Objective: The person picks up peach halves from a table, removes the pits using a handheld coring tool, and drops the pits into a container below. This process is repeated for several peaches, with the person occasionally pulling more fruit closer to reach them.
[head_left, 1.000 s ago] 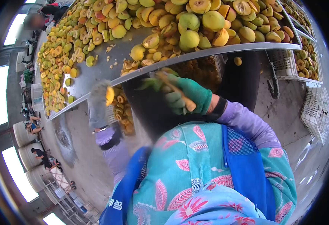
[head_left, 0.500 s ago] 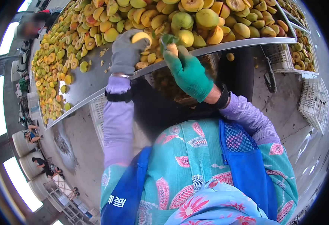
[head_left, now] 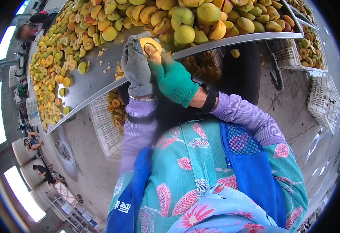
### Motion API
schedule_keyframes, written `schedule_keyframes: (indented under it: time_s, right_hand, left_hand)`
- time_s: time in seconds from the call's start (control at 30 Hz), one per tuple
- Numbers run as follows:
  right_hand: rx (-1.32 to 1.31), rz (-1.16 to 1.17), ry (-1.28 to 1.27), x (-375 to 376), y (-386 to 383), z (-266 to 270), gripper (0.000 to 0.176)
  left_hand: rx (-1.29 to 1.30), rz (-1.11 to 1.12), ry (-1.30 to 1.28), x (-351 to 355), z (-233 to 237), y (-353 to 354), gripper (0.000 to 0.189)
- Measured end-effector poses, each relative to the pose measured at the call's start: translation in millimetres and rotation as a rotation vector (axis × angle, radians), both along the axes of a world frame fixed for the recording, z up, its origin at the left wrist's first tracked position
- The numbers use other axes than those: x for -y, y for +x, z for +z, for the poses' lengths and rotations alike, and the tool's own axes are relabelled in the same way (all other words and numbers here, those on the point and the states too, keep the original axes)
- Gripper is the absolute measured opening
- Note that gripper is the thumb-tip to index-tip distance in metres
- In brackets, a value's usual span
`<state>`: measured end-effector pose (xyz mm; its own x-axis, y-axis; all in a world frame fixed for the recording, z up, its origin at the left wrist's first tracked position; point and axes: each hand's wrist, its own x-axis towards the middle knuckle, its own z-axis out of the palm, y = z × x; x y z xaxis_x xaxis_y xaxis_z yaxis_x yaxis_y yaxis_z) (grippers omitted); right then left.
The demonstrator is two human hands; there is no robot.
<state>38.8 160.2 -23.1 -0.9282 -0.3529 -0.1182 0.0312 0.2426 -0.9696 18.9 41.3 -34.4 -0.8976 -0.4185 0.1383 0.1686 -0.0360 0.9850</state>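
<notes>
My left hand [head_left: 136,66], in a grey glove, grips a yellow peach half [head_left: 149,44] with its cut face and pit hollow towards me. It holds the fruit just over the front edge of the metal table [head_left: 100,77]. My right hand [head_left: 173,79], in a green glove, is closed in a fist pressed against the lower side of that peach. The wooden-handled tool seen in it earlier is hidden inside the fist. Both hands touch each other at the fruit.
A heap of whole and halved peaches [head_left: 185,23] covers the table. A white crate [head_left: 109,128] with peach halves stands under the table edge. More white crates [head_left: 323,108] stand at the right. Other people [head_left: 42,171] sit at far left by large tanks.
My left hand dropped a half below the table, reached up to the heap, then came back to the edge with a peach. My right hand closed in against it.
</notes>
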Motion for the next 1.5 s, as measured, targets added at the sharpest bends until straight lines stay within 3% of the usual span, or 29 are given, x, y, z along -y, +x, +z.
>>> schedule_keyframes:
  time_s: [0.1, 0.2, 0.3, 0.37, 0.4, 0.47, 0.53, 0.63, 0.67, 0.7, 0.83, 0.9, 0.93, 1.0, 1.07, 1.1, 1.17, 1.2, 1.27, 1.33, 1.37, 1.43, 1.47, 1.5]
  right_hand:
    - [0.041, 0.007, -0.050, 3, 1, -2, 0.041]
    - [0.086, 0.040, -0.191, -3, 0, -9, 0.041]
    - [0.149, 0.066, -0.323, -7, -4, -14, 0.040]
    - [0.177, 0.059, -0.426, -6, -1, -22, 0.041]
    - [0.311, 0.080, -0.437, -9, -1, -8, 0.040]
    - [0.577, 0.116, -0.473, -16, -2, 33, 0.040]
    - [0.584, 0.146, -0.562, -10, -8, 19, 0.041]
    - [0.783, 0.202, -0.690, -14, -13, 20, 0.040]
    - [0.868, 0.214, -0.811, -11, -7, 23, 0.040]
    - [0.948, 0.229, -0.934, -9, -6, 24, 0.040]
    - [1.230, 0.673, -1.350, -27, -25, 10, 0.034]
    - [1.232, 0.845, -1.403, -22, -12, 11, 0.033]
    - [1.296, 0.897, -1.394, -25, 0, 17, 0.032]
    - [1.353, 1.011, -1.405, -27, 12, 19, 0.031]
    - [1.354, 0.878, -1.317, -45, 5, 8, 0.031]
    - [1.337, 0.812, -1.274, -55, -2, 1, 0.031]
    - [1.545, 0.308, -0.906, -57, -5, -48, 0.032]
    - [1.454, 0.117, -0.692, -55, 2, -51, 0.032]
    - [1.300, 0.339, -0.668, -50, 2, -25, 0.030]
    - [1.078, 0.466, -0.600, -51, -3, -1, 0.030]
    - [1.118, 0.419, -0.606, -50, -4, -3, 0.031]
    - [1.182, 0.321, -0.624, -51, -14, -11, 0.033]
    - [1.084, 0.307, -0.545, -51, -13, -12, 0.037]
    - [0.834, 0.250, -0.496, -47, -10, -8, 0.039]
  left_hand:
    - [0.006, 0.108, 0.144, -9, 8, -1, 0.029]
    - [-0.005, 0.118, -0.254, -13, 14, -1, 0.030]
    - [0.050, -0.127, -0.247, -3, 19, -8, 0.030]
    - [0.173, -0.368, 0.037, 12, 27, -8, 0.028]
    - [0.234, -0.486, 0.175, 16, 32, -8, 0.029]
    - [0.200, -0.243, -0.078, -2, 36, -11, 0.029]
    - [0.218, -0.161, -0.100, -8, 36, -18, 0.029]
    - [0.407, -0.376, 0.023, -5, 48, -25, 0.033]
    - [0.390, -0.527, 0.275, -4, 49, -21, 0.038]
    - [0.368, -0.502, 0.261, -4, 47, -21, 0.039]
    - [0.275, -0.322, 0.299, -12, 52, -4, 0.041]
    - [0.240, -0.232, 0.375, -7, 59, 14, 0.043]
    - [0.174, -0.166, 0.011, -5, 60, 35, 0.044]
    - [0.099, 0.138, -0.346, 25, 42, 66, 0.038]
    - [0.049, -0.220, 0.585, 111, 47, 102, 0.034]
    - [0.348, -0.115, -0.018, 142, 43, 112, 0.035]
    - [0.875, 0.142, -1.239, 179, 31, 122, 0.037]
    - [0.754, 0.118, -1.259, 173, 34, 108, 0.040]
    - [0.574, 0.095, -1.137, 125, 44, 57, 0.044]
    - [0.530, -0.019, -1.305, 79, 30, 7, 0.045]
    - [0.539, -0.140, -1.609, 73, 23, -12, 0.045]
    - [0.629, -0.344, -1.456, 85, 33, -30, 0.037]
    - [0.672, -0.450, -1.376, 90, 36, -38, 0.035]
    - [0.478, -0.484, -0.938, 94, 27, -34, 0.032]
